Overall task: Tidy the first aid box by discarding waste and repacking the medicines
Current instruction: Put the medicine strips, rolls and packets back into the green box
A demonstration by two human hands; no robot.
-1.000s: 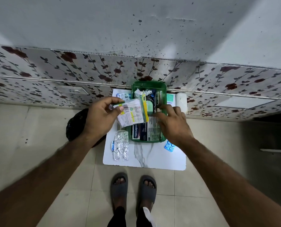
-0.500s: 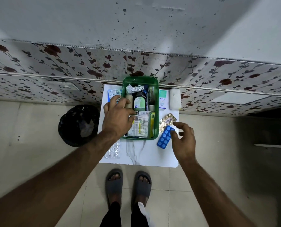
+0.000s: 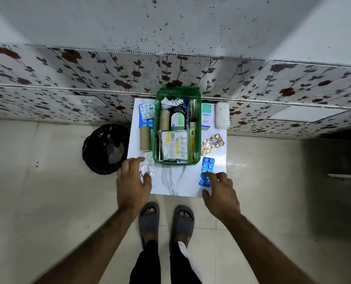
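Observation:
A green first aid box (image 3: 157,128) stands on a small white marble-patterned table (image 3: 174,181) and holds a bottle, a roll, foil and a cotton-swab packet (image 3: 175,145). My left hand (image 3: 132,182) rests over crumpled silver blister strips (image 3: 147,168) at the table's front left, fingers touching them. My right hand (image 3: 221,194) is at the front right, fingertips on the near end of a blue blister pack (image 3: 207,167) lying flat. A gold blister strip (image 3: 212,143) lies right of the box.
A black bin (image 3: 105,148) with a bag stands on the floor left of the table. A cardboard tube (image 3: 145,138), blue blisters (image 3: 146,114), a white-green carton (image 3: 206,117) and a white gauze roll (image 3: 222,114) lie beside the box. A flowered wall runs behind.
My left hand put the cotton-swab packet into the box and drew back to the silver strips. My right hand set the blue blister pack down on the table.

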